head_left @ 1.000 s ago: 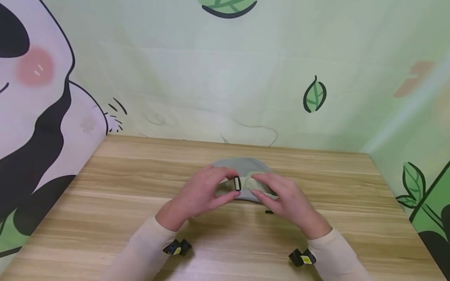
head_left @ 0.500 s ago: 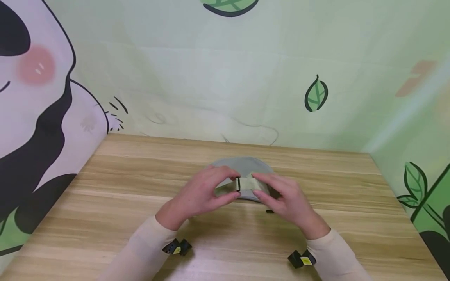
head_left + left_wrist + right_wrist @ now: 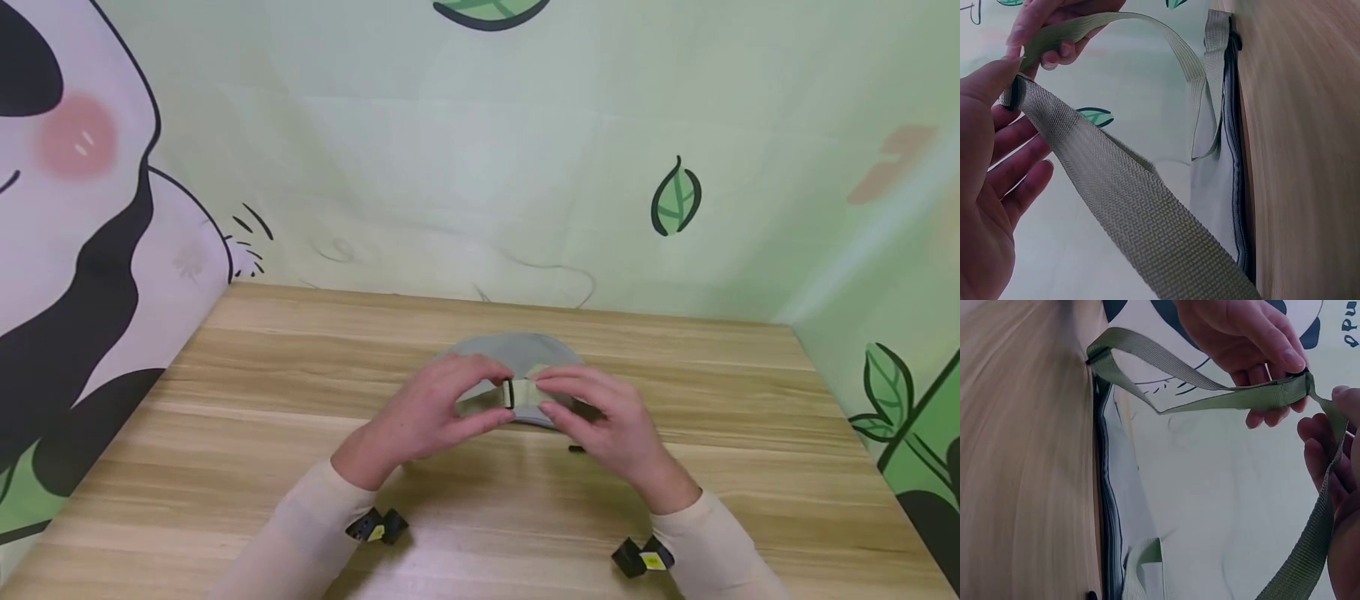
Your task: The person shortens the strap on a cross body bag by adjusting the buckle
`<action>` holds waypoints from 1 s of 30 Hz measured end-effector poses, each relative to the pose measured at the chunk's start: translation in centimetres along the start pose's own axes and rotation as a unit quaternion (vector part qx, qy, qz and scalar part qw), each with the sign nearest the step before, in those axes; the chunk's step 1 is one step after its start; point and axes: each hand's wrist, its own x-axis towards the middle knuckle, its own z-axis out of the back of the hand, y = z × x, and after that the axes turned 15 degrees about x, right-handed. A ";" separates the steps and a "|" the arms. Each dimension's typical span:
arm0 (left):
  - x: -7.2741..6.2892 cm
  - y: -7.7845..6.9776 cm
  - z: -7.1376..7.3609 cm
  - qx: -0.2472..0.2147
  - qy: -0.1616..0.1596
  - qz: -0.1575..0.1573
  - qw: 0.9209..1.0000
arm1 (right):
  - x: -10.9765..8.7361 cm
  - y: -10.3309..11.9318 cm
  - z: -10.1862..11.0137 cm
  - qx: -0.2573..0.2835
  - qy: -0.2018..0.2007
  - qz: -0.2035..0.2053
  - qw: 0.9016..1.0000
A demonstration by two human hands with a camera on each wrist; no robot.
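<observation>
A grey half-round bag [image 3: 517, 350] with a dark zipper edge [image 3: 1233, 156] lies on the table behind my hands. Its pale green webbing strap [image 3: 528, 392] rises in loops above it. My left hand [image 3: 423, 408] pinches the strap at a black slider buckle [image 3: 511, 394], thumb below and index finger above in the head view. Just to the right, my right hand [image 3: 618, 417] pinches the same strap between thumb and fingers. A short stretch of webbing shows between the two hands. In the left wrist view, one broad strap length [image 3: 1129, 194] runs down from the buckle.
The wooden table [image 3: 300, 350] meets a green wall [image 3: 420, 167] with painted leaves and a panda close behind the bag. A small black piece [image 3: 576, 449] shows by the bag's front right. Black camera mounts [image 3: 642, 557] sit on both wrists.
The webbing between the hands has straightened and flattened, and the buckle has turned more edge-on. The right fingers have shifted slightly along the strap. The left hand has stayed nearly still.
</observation>
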 end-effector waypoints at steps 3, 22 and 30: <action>0.0 0.0 0.0 0.003 -0.010 -0.006 1.000 | 0.0 0.1 -0.1 0.011 -0.010 -0.012 1.000; 0.5 -0.4 -0.1 0.028 -0.033 -0.030 0.999 | 0.2 0.1 -1.3 -0.040 -0.017 0.017 0.999; 0.0 -0.1 0.2 0.028 -0.025 -0.014 0.999 | -0.7 0.1 -0.5 -0.035 -0.010 -0.005 0.999</action>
